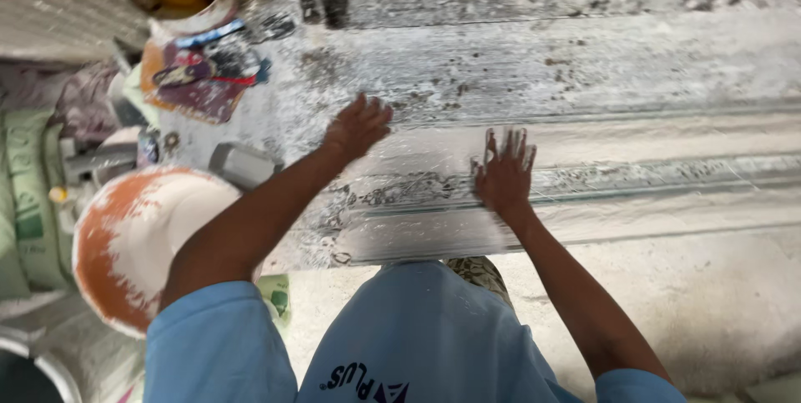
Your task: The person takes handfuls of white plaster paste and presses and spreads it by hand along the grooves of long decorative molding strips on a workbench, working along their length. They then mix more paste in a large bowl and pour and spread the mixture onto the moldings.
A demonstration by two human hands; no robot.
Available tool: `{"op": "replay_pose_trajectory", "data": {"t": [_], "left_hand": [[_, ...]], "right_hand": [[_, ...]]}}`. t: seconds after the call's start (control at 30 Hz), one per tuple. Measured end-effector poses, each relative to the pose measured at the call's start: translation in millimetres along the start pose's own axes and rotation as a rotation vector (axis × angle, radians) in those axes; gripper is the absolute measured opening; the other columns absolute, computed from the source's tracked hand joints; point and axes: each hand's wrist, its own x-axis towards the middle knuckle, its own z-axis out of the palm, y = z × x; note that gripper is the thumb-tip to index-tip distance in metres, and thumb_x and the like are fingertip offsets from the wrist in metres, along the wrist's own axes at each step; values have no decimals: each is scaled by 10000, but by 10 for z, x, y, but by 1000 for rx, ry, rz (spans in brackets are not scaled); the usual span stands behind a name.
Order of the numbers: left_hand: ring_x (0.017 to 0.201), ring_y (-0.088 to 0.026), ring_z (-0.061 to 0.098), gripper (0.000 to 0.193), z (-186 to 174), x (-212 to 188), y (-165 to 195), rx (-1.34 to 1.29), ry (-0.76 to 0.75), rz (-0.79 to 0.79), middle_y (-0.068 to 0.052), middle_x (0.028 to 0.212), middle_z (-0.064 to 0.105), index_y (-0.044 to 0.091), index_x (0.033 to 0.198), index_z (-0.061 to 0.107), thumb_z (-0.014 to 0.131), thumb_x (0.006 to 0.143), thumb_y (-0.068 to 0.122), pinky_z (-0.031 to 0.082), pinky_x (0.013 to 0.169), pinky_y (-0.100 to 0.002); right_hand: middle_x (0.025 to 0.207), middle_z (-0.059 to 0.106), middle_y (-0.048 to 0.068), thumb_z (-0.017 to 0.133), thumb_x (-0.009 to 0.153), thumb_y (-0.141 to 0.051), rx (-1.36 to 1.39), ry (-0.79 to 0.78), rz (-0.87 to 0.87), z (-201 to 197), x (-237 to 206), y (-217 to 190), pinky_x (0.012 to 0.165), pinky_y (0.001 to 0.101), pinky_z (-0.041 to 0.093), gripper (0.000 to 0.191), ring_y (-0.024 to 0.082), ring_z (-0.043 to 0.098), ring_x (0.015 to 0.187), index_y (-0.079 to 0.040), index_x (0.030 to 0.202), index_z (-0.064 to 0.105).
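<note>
Below me a blue shirt [434,328]; I see my left hand [357,126] and right hand [505,173] spread flat (fingers splayed) on a dusty glass sheet [434,228], orange bucket [133,236] leftward.

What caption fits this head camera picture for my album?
Both hands, left hand and right hand, press flat on a dusty grey slab beside an orange-and-white bucket.

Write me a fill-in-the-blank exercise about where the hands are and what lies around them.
1. Both hands press flat on a clear sheet of ____ lying on the dusty floor.
2. The left hand and right hand have their fingers spread and hold ____.
3. The round tub near the left arm is orange, coated with ____ powder.
4. The person's sleeves are light ____.

Missing words: glass; nothing; white; blue
</note>
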Motion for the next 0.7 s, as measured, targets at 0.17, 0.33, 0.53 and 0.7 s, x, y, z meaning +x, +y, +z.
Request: {"op": "replay_pose_trajectory", "data": {"t": [0.17,0.33,0.53,0.7], "left_hand": [[1569,-264,160,455,-568,857,492,44,163,99,-13,1699,230,205,1537,435,392,1092,293,81,1248,-552],[1554,-225,145,569,-1101,1475,885,47,341,18,-13,1673,262,174,1627,308,328,1084,344,65,1241,-522],[1581,-246,93,535,-1713,2110,1233,-19,257,90,44,1705,225,191,1618,306,321,1105,345,49,1257,-529],[1563,-203,84,547,-2240,2736,1593,-58,317,46,47,1676,262,212,1608,318,326,1082,359,35,1252,-520]], "right_hand": [[1655,143,357,510,993,-359,107,95,133,-163,-199,553,1209,682,115,757,548,60,1544,-110,1651,230],[1651,129,355,530,987,-343,124,74,199,-358,-283,808,1196,685,117,746,557,53,1531,-148,1643,232],[1654,139,353,536,991,-312,180,92,243,-499,-357,1124,1195,678,133,705,561,63,1527,-214,1635,266],[1631,179,370,564,974,-283,141,197,227,-590,-447,1607,1200,682,165,720,574,107,1517,-183,1632,289]]}}
